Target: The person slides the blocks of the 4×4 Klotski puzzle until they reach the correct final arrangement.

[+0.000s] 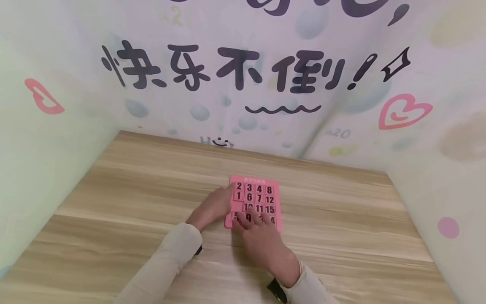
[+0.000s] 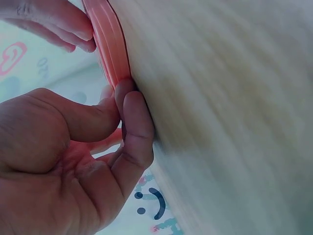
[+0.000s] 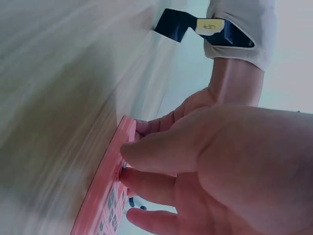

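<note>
A pink sliding number puzzle (image 1: 255, 179) lies flat on the wooden table, its tiles printed with black numerals. The third row has a gap at its left end, below tile 1 (image 1: 238, 196). My left hand (image 1: 214, 207) pinches the board's left edge between thumb and fingers, as the left wrist view shows. Over the bottom row lies my right hand (image 1: 262, 240), its fingers extended onto the tiles and partly covering them. In the right wrist view, the right thumb (image 3: 146, 152) touches the board's rim and a fingertip rests at the tiles.
The wood-grain table (image 1: 152, 177) extends around the board. Behind it stands a printed backdrop (image 1: 212, 97) with large dark characters, and pale walls flank both sides. A black strap (image 3: 215, 29) shows at the left wrist by a light sleeve (image 1: 167, 257).
</note>
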`<state>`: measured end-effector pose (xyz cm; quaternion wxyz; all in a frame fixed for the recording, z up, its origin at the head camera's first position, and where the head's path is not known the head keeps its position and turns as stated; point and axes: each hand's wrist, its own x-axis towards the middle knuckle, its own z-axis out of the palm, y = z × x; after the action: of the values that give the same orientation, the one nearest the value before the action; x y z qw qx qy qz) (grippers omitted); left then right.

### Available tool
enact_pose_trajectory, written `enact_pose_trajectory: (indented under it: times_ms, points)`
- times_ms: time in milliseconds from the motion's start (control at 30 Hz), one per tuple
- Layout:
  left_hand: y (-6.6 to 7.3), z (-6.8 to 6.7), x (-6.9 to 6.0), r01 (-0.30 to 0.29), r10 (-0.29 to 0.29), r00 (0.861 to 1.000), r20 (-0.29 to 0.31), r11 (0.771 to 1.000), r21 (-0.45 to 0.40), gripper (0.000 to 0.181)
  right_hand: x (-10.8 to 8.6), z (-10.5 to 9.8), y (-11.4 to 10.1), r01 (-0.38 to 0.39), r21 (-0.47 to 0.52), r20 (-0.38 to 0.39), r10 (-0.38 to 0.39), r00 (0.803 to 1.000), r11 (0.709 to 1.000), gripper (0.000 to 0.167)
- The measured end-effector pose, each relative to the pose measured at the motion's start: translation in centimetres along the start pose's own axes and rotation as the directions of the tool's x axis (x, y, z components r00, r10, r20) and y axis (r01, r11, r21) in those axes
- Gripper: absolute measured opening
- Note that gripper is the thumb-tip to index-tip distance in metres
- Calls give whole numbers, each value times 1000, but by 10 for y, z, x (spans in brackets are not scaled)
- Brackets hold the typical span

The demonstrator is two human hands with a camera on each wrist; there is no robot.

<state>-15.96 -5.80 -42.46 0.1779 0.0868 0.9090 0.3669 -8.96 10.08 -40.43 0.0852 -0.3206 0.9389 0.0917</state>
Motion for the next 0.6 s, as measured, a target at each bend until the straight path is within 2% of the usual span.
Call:
enact_pose_trajectory:
  times_ms: [200,600]
  points:
    - [0,-1,1,-6,6,1000,-5,1000,-2,72,0,4,0,9,-9,-17,-9,1000,1000,44]
    - [1,0,1,21,-21,1000,9,1000,0,69,1,4,0,-10,-1,0,10,1000,1000,45]
